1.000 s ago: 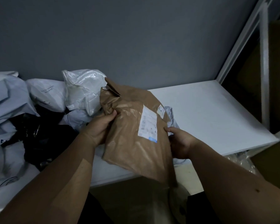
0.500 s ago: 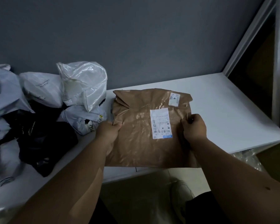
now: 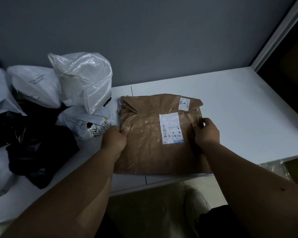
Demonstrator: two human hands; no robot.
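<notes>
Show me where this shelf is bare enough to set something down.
The widest bare patch is the shelf right of the brown parcel, bordered by the wall and the shelf's right edge. A narrow strip runs between parcel and wall. The left is crowded: white bags and a black bag are piled close beside the parcel.

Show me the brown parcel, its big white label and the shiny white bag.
brown parcel (image 3: 144,152): head view, bare brown wrap near its lower left.
big white label (image 3: 170,127): head view, middle of the label.
shiny white bag (image 3: 83,78): head view, its bulging front.
</notes>
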